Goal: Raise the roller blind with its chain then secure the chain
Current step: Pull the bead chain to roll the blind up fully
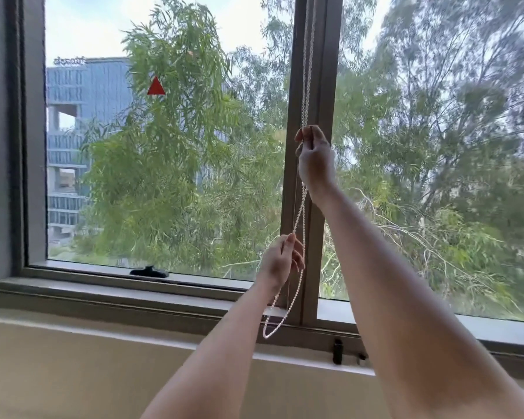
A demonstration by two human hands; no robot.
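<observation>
Behind the grey-framed window (307,207), glass is showing fully, so raising looks done; right hand (314,160) and left hand (280,261) are pinching the white beaded chain (297,219), securing remaining.

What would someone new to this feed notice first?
Two bare arms reach up to a white beaded chain hanging down the grey centre window post: the right hand pinches it high, the left hand pinches it lower, and its loop dangles near the grey sill. Beyond the glass, green trees and a small red triangle stand out.
</observation>
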